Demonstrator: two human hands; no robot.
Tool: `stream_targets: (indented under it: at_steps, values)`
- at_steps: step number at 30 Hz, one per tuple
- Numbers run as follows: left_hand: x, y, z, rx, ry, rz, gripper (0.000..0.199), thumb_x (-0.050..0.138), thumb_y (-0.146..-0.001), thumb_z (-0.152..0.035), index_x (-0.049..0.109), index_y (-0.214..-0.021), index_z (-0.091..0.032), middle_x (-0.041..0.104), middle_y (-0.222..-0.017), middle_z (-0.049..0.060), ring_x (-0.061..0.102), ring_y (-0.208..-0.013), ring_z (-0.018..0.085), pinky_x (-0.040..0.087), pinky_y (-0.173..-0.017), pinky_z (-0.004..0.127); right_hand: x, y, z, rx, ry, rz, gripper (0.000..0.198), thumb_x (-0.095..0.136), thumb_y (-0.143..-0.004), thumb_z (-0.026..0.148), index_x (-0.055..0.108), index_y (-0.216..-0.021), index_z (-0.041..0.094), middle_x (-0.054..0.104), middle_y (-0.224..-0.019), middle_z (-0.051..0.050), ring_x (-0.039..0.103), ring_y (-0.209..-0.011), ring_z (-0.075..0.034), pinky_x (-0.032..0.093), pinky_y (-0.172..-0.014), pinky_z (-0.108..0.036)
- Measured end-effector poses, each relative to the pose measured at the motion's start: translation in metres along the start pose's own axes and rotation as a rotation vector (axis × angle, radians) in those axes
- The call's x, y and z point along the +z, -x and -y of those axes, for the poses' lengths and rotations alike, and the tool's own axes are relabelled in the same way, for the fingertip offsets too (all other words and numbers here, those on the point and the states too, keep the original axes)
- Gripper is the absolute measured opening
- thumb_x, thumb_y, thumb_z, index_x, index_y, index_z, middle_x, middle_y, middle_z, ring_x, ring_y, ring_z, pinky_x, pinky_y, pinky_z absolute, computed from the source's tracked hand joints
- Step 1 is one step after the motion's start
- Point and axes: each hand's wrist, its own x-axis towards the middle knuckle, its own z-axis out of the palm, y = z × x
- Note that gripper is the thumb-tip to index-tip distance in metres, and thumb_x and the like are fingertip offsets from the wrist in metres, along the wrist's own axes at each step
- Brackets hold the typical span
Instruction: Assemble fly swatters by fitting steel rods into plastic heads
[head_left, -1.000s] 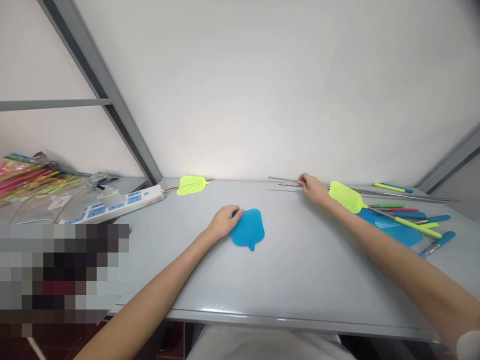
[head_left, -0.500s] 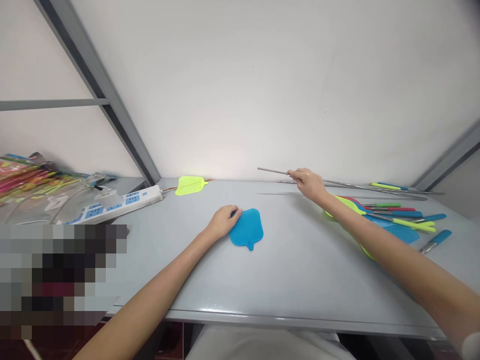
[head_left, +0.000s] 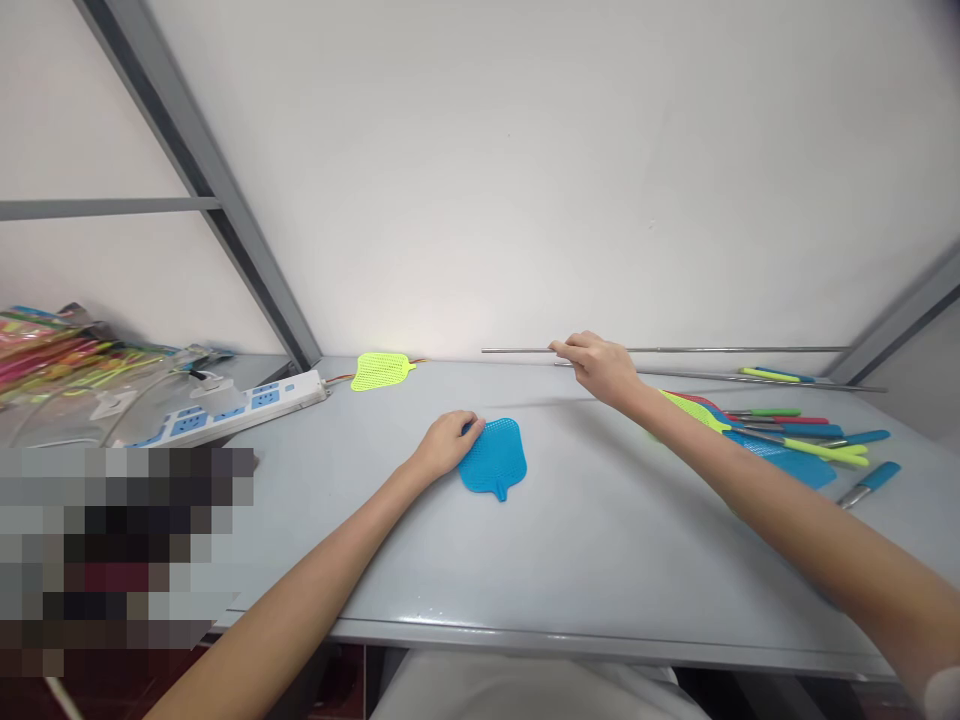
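Note:
My left hand (head_left: 448, 443) rests on the table, its closed fingers on the upper left edge of a blue fly swatter head (head_left: 496, 462). This head lies flat, its short neck pointing toward me, with no handle attached. Above the back of the table, my right hand (head_left: 604, 370) pinches a thin metal rod (head_left: 720, 350). The rod is nearly level and runs left to right in front of the wall. A second metal rod (head_left: 795, 381) lies on the table behind and below it.
Several fly swatters with coloured handles (head_left: 817, 430) are piled at the right, partly behind my right forearm. A yellow swatter head (head_left: 381, 371) lies by the wall. At the left are a white power strip (head_left: 255, 405) and bagged colourful items (head_left: 67, 365). A grey frame post (head_left: 202, 190) slants upward.
My right hand has moved slightly left with the rod. The rod's right end has risen off the table, bringing it nearly level. My left hand and the blue swatter head have not moved.

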Motion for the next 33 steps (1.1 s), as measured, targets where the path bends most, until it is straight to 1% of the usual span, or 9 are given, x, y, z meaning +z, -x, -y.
stream_targets:
  at_steps: [5,8,10,14,20,23,25,29,33]
  values:
    - [-0.004,-0.001,0.002,-0.004,0.002,0.013,0.036,0.026,-0.080,-0.042,0.050,-0.065,-0.018,0.056,-0.068,0.002,0.051,-0.065,0.016,0.036,-0.058,0.027,-0.015,0.001,0.018,-0.059,0.011,0.008,0.043,0.028,-0.076,0.001,0.052,-0.105,0.023,0.058,-0.088,-0.004,0.047,-0.079,-0.015,0.025,-0.054,-0.025]
    - [-0.008,-0.003,0.011,-0.017,-0.002,-0.009,0.032,0.029,-0.079,-0.040,0.050,-0.067,-0.019,0.057,-0.070,0.003,0.051,-0.067,0.017,0.037,-0.060,0.027,-0.023,0.002,0.030,-0.161,-0.026,0.069,0.040,0.030,-0.074,-0.001,0.053,-0.102,0.018,0.058,-0.083,-0.005,0.047,-0.066,-0.013,0.026,-0.065,-0.025]
    - [-0.011,-0.004,0.018,-0.041,-0.011,-0.041,0.030,0.032,-0.078,-0.039,0.051,-0.070,-0.019,0.056,-0.072,0.004,0.051,-0.070,0.018,0.037,-0.063,0.029,-0.026,0.004,0.038,-0.190,-0.055,0.119,0.040,0.031,-0.072,-0.002,0.054,-0.100,0.016,0.058,-0.080,-0.005,0.045,-0.060,-0.011,0.025,-0.068,-0.025]
    - [-0.014,-0.003,0.021,-0.100,-0.017,-0.154,0.029,0.033,-0.078,-0.040,0.052,-0.077,-0.018,0.053,-0.076,0.005,0.049,-0.077,0.019,0.038,-0.072,0.032,-0.024,0.008,0.047,-0.183,-0.088,0.191,0.039,0.033,-0.070,-0.002,0.055,-0.098,0.016,0.058,-0.078,-0.004,0.043,-0.055,-0.010,0.024,-0.067,-0.024]
    - [-0.014,0.001,0.002,-0.129,0.005,-0.382,0.028,0.026,-0.083,-0.030,0.046,-0.101,-0.020,0.046,-0.102,0.007,0.041,-0.100,0.019,0.030,-0.089,0.034,-0.012,0.018,0.054,-0.225,-0.083,0.347,0.032,0.036,-0.068,0.000,0.058,-0.084,0.016,0.056,-0.069,-0.003,0.042,-0.053,-0.010,0.024,-0.066,-0.025]
    - [-0.017,0.002,-0.002,-0.086,0.032,-0.480,0.028,0.024,-0.083,-0.022,0.047,-0.099,-0.020,0.047,-0.101,0.006,0.040,-0.100,0.018,0.030,-0.089,0.032,-0.008,0.022,0.056,-0.204,-0.113,0.372,0.031,0.036,-0.067,0.000,0.057,-0.082,0.016,0.056,-0.069,-0.004,0.044,-0.055,-0.011,0.024,-0.066,-0.024]
    - [-0.020,0.003,-0.005,-0.047,0.034,-0.513,0.027,0.026,-0.083,-0.019,0.049,-0.095,-0.020,0.048,-0.098,0.005,0.042,-0.097,0.017,0.031,-0.087,0.032,-0.006,0.023,0.057,-0.185,-0.137,0.373,0.032,0.036,-0.067,0.000,0.057,-0.083,0.016,0.057,-0.070,-0.004,0.045,-0.057,-0.011,0.025,-0.066,-0.024]
    - [-0.025,0.008,-0.016,0.032,-0.047,-0.469,0.023,0.030,-0.082,-0.021,0.052,-0.089,-0.020,0.050,-0.094,0.004,0.044,-0.096,0.017,0.029,-0.086,0.031,-0.004,0.025,0.062,-0.178,-0.147,0.392,0.030,0.036,-0.066,0.000,0.057,-0.081,0.016,0.058,-0.070,-0.004,0.047,-0.058,-0.012,0.026,-0.066,-0.024]
    - [-0.024,0.015,-0.035,0.101,-0.121,-0.348,0.025,0.029,-0.084,-0.026,0.053,-0.090,-0.020,0.052,-0.099,0.005,0.044,-0.098,0.018,0.026,-0.087,0.033,-0.003,0.026,0.065,-0.181,-0.172,0.387,0.029,0.036,-0.067,0.001,0.057,-0.081,0.017,0.059,-0.071,-0.004,0.048,-0.060,-0.012,0.027,-0.065,-0.023]
